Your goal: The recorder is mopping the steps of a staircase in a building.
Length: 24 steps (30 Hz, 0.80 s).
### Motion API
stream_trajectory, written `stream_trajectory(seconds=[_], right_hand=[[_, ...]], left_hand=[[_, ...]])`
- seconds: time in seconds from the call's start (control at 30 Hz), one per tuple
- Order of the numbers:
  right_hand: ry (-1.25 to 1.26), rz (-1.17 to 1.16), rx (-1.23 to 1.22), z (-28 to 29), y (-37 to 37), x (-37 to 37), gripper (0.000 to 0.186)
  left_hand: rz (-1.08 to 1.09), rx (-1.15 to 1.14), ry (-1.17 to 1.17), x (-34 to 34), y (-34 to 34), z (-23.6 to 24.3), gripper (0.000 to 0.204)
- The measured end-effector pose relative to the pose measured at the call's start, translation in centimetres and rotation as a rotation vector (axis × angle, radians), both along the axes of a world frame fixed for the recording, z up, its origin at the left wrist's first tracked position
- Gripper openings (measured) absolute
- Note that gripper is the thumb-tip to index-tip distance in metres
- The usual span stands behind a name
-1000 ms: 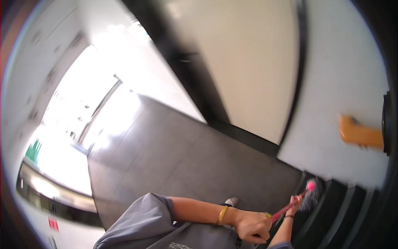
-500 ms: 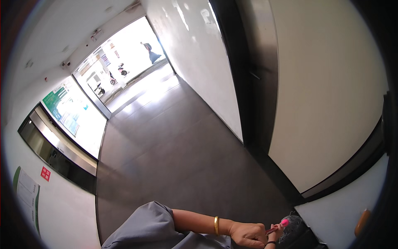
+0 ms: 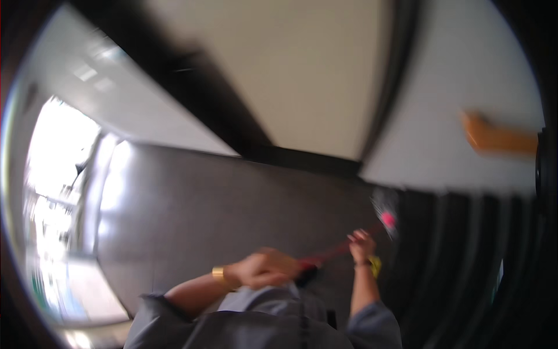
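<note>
The view has swung since half a second ago: the bright glazed entrance that sat near the top then now lies at the left edge, and the stairs [image 3: 465,256] and orange handrail [image 3: 494,138] have come back on the right, much as they stood a second ago. The whole picture is smeared by that swing. The duster's head, down at the lower edge half a second ago, is now lifted out toward the first step, so the sweeping stroke seems to be running toward the stairs again.

The floor [image 3: 221,203] is the largest surface: dark grey, smooth, large slabs with a dull sheen where daylight falls from the left. Above it stands a wall [image 3: 314,75] of flat cream panel framed in dark, glossy strips. The stairs are dark and ribbed, their edges bending with the lens. The handrail is a short rounded bar, bright orange.

The duster [image 3: 343,250] is a thin red stick with a pale, fluffy head and a pink spot, over the floor's right edge where the steps begin.

The left hand [image 3: 261,269], a gold bangle [image 3: 218,273] at its wrist, is closed round the near end of the stick. The right hand [image 3: 361,243] grips it further up, fingers curled, with a yellow band [image 3: 375,265] at the wrist.
</note>
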State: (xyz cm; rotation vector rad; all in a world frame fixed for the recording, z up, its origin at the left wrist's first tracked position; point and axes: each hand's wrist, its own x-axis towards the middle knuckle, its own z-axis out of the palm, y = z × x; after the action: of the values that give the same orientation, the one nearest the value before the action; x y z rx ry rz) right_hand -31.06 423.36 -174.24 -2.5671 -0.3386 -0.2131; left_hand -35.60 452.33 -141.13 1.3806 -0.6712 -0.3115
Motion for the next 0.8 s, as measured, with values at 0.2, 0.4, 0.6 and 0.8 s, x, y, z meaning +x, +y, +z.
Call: stream_trajectory(seconds=[0.2, 0.4, 0.6, 0.8], right_hand=[[0.29, -0.397, 0.075, 3.1, 0.2, -11.5, 0.02], [0.272, -0.635, 0.165, 0.9, -2.3, -27.4, 0.021], [0.364, -0.954, 0.294, -1.0, -3.9, -45.2, 0.02], [0.827, -1.133, 0.02, -1.2, -2.4, -59.4, 0.012]], left_hand=[[-0.019, -0.026, 0.079, -3.0, -3.8, 4.6, 0.058], [-0.296, -0.094, 0.194, -7.9, -9.3, 2.3, 0.058], [-0.6, -0.063, 0.329, -17.3, -16.1, -1.3, 0.053], [-0.768, 0.025, 0.549, -24.2, -18.1, -6.4, 0.049]])
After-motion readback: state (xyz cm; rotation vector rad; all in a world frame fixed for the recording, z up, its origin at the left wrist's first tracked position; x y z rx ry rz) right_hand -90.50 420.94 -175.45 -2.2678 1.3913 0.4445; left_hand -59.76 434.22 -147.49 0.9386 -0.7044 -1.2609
